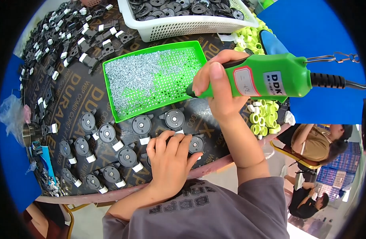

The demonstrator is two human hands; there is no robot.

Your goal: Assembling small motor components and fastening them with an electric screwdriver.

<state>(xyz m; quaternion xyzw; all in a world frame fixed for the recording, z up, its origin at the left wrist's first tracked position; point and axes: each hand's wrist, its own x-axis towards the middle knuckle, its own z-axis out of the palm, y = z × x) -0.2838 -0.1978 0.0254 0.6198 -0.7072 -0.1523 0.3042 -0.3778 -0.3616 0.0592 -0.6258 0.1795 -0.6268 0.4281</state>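
My right hand [222,85] is wrapped round a green electric screwdriver [296,79], held level above the table with its dark tip toward the left. My left hand [171,159] lies palm down over some black round wheel-like parts with white tabs, its fingers stretched forward and thumb apart. One such part [196,143] shows beside its fingers, another [174,118] just beyond them. Whatever is under the palm is mostly hidden. Several more of these parts [127,156] lie in loose rows to the left. Beyond them is a green perforated tray [151,112] holding many small silver screws [135,75].
A white basket [183,30] of black discs stands at the back. Black pieces with white ends [87,59] are heaped at far left. Yellow-green rings [264,117] lie at right, partly under the screwdriver, whose cable [330,81] runs right. Other people [310,143] sit beyond the table.
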